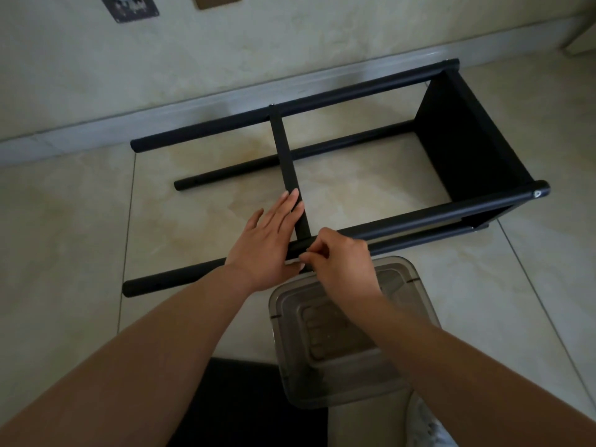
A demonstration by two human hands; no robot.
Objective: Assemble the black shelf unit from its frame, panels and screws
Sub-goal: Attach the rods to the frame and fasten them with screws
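Black tubular shelf frame (338,150) lies on its side on the beige tiled floor (64,204). Left hand (267,243) rests flat, fingers spread, on its thin black cross panel (287,159); right hand (338,259) pinches something too small to identify at the near tube, above a clear plastic bin (338,366).

The shelf frame (338,156) lies on its side on the tiled floor (64,221), its far tube close to the wall's skirting. Between the narrow cross panel (287,162) and the solid end panel (464,137) the frame is open to bare tile. A clear plastic bin (338,333) stands just beside the near tube (171,279), under the right forearm.
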